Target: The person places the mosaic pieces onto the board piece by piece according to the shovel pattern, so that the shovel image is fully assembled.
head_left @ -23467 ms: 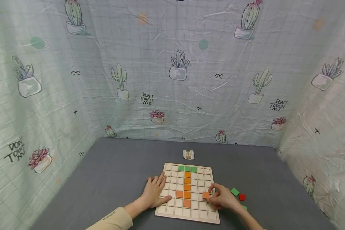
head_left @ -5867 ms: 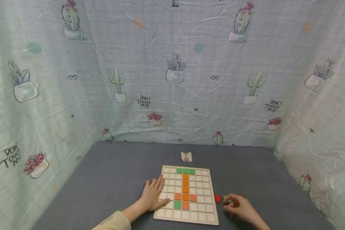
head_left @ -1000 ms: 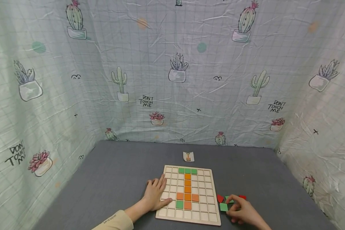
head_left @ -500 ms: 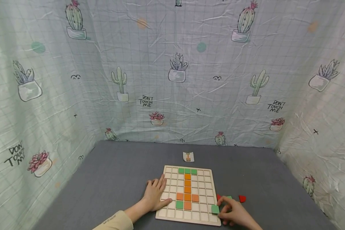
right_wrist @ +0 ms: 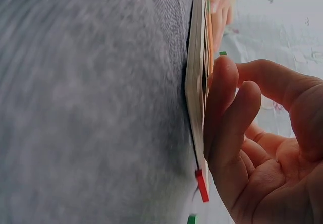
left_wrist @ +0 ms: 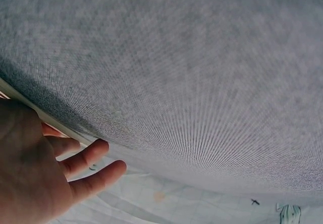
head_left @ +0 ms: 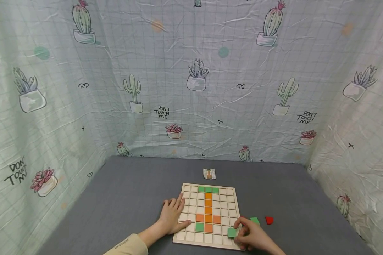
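Observation:
A wooden grid board (head_left: 188,236) lies on the grey table with green and orange square tiles set in some cells. Three green tiles (head_left: 208,189) sit in its far row, and a column of orange tiles (head_left: 208,203) runs down from them. My left hand (head_left: 172,214) rests on the board's left edge, fingers spread, thumb over the cells. Between thumb and index finger my right hand (head_left: 250,233) pinches a green square tile (head_left: 231,232) over the right side of the board. In the right wrist view, fingers of the right hand (right_wrist: 262,128) mostly hide that tile.
Right of the board lie another green tile (head_left: 254,221) and a red piece (head_left: 269,220); a second red piece is mostly hidden behind the right hand. A small printed card (head_left: 209,174) lies beyond the board. A cactus-print curtain (head_left: 191,117) surrounds the table.
My right hand has picked up the green tile beside the board and carried it left over the board's right columns. Earlier, an orange and a green tile were added. The left hand stays put.

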A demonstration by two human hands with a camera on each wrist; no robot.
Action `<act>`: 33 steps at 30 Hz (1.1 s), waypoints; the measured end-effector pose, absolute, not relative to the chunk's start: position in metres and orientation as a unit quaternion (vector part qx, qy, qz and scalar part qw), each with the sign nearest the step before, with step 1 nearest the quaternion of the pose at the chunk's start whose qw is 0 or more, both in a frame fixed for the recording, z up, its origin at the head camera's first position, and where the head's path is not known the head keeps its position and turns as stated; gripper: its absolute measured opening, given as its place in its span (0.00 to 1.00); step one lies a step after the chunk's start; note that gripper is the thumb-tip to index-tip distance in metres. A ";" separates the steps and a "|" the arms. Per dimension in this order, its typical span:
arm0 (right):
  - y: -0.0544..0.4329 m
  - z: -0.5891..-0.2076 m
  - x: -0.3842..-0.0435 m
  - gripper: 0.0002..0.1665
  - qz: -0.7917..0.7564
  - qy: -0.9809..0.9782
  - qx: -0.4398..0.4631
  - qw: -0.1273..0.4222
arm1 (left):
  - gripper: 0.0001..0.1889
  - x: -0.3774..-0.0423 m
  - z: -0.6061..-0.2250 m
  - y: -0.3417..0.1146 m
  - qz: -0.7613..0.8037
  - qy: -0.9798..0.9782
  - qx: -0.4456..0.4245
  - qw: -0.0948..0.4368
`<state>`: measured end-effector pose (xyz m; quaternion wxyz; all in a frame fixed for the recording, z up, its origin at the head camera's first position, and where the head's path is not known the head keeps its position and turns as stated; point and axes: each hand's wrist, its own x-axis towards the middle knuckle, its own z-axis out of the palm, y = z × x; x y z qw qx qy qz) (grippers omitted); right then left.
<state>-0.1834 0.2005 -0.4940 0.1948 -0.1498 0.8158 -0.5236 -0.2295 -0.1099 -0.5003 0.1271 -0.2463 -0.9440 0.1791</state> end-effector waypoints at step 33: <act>0.154 -0.493 -0.185 0.14 -0.549 0.782 -0.196 0.221 | 0.44 -0.233 -0.503 -0.110 0.179 -0.943 -0.250 0.130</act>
